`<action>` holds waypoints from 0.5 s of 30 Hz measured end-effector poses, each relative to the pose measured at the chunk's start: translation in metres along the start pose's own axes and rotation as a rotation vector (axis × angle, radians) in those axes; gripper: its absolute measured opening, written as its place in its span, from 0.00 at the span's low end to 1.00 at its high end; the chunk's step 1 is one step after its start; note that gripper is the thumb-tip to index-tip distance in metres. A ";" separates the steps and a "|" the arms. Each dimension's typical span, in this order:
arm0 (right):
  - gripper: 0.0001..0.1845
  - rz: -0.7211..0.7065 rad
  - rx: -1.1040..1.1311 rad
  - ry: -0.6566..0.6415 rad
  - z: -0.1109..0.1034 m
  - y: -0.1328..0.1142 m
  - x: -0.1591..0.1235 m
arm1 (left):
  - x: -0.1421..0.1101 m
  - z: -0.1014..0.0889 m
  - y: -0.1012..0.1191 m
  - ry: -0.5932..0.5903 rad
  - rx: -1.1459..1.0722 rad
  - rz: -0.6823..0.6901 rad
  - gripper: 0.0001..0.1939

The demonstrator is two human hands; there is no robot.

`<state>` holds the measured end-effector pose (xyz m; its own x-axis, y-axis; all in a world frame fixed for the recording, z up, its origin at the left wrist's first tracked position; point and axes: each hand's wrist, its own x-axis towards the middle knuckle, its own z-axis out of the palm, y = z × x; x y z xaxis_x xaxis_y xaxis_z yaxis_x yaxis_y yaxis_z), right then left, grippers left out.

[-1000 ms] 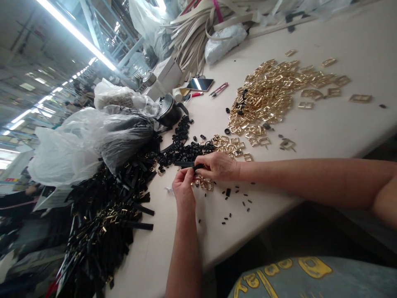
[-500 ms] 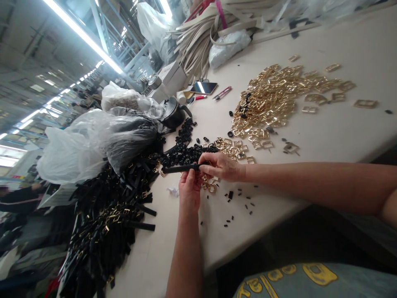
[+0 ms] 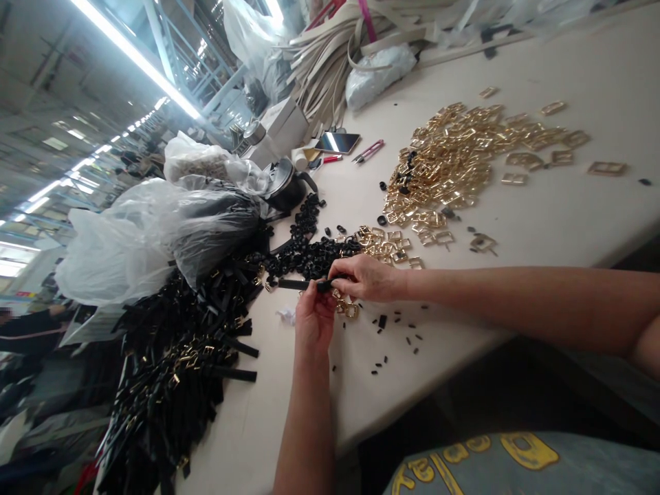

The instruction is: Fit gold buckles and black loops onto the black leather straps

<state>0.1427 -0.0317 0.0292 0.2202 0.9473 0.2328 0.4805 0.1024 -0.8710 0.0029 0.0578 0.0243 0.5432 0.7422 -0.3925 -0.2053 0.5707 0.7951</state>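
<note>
A black strap (image 3: 293, 284) is held between my two hands, its free end pointing left over the table. My left hand (image 3: 315, 317) pinches it from below, thumb on top. From the right, my right hand (image 3: 367, 278) grips the other end with fingers closed; that end is mostly hidden by the fingers. A small black loop seems to sit around the strap between the hands, too blurred to be sure. Just beyond lies a pile of black loops (image 3: 309, 256). Gold buckles (image 3: 386, 242) are heaped beside my right hand, and a few show under it.
A larger heap of gold buckles (image 3: 448, 161) spreads across the table (image 3: 557, 227). Black straps with buckles (image 3: 175, 385) are piled at left, near plastic bags (image 3: 128, 237). A dark lidded mug (image 3: 285, 187), a phone (image 3: 337, 142) and thread snips (image 3: 369, 151) stand farther back.
My hands still hold the strap. Its visible left part looks shorter, and my left hand has shifted slightly left and tilted.
</note>
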 end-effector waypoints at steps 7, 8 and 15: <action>0.04 0.023 0.004 0.084 0.005 -0.001 -0.002 | -0.003 0.004 -0.010 0.000 0.007 0.148 0.13; 0.04 0.030 0.011 0.090 0.005 -0.001 -0.002 | -0.003 0.004 -0.012 0.012 0.033 0.185 0.15; 0.02 0.018 -0.165 0.097 0.007 -0.005 -0.003 | -0.001 0.005 -0.016 0.061 0.087 0.221 0.17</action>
<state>0.1341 -0.0329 0.0301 0.3073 0.9138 0.2655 0.6069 0.0268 -0.7943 0.0100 0.0466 0.0142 0.4423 0.8671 -0.2291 -0.2416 0.3612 0.9006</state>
